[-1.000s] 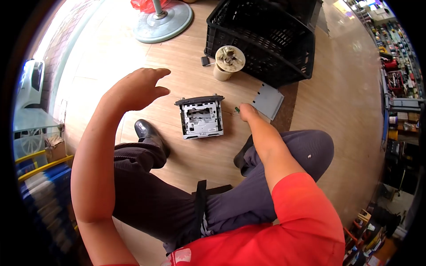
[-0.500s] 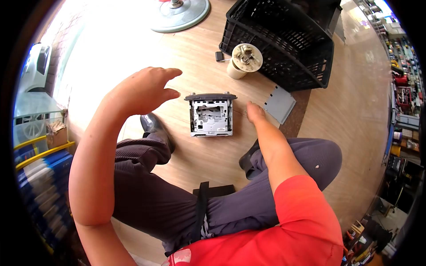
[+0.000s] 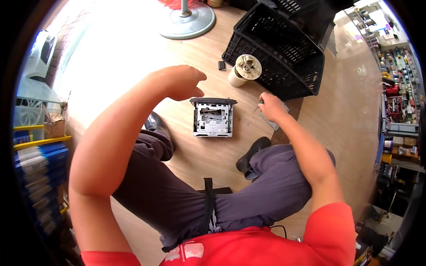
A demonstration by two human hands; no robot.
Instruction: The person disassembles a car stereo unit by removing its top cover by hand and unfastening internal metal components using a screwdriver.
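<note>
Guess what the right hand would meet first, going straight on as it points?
The right hand would likely meet the cream, round-topped cylinder beside the black plastic crate, though depth is unclear.

Right fingers hold a tool, left fingers near a metal unit.

Far, right of centre: black slatted crate; cream cylinder just beside it, small black block further left. Far centre: round grey base (red plastic behind). Left: cardboard box. Right: crowded shelves.
</note>
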